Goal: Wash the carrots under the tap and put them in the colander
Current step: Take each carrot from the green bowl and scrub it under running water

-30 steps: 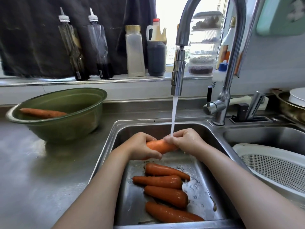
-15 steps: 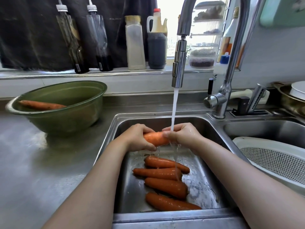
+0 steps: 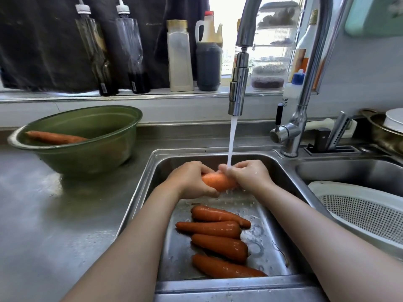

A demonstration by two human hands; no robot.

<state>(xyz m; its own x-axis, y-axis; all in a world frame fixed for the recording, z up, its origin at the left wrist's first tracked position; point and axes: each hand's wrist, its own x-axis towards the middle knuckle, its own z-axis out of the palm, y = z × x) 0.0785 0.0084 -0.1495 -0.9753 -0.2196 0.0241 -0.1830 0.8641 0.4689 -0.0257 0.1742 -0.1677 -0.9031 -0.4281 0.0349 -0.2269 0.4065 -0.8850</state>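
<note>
A person stands at a stainless steel double sink, seen from above their own bare forearms. Both hands meet under a thin white stream of water (image 3: 230, 140) falling from a tall chrome tap (image 3: 238, 92). Between them is one orange carrot (image 3: 217, 182), held level, its long axis running left to right across the basin.

The left hand (image 3: 192, 180) has its grip closed round the carrot's left end, fingers curled over the top. The right hand (image 3: 250, 176) is wrapped round the right end, just where the water lands. Both ends are hidden inside the hands, so I cannot tell which is the thick one.

On the wet floor of the left basin (image 3: 144, 186), four more orange carrots (image 3: 216, 240) lie side by side, below the hands and apart from them. A sixth carrot (image 3: 54, 137) rests in a round green bowl (image 3: 91, 158) on the steel surface (image 3: 43, 214) to the left.

The white perforated plastic colander (image 3: 359, 216) sits in the right basin (image 3: 349, 171), to the right of the held carrot, with nothing showing inside it. The right hand is the nearer one to it.

This looks like the rinsing step, early in the task. The carry would go rightward over the divider between the basins, and a wet carrot may slip.
</note>
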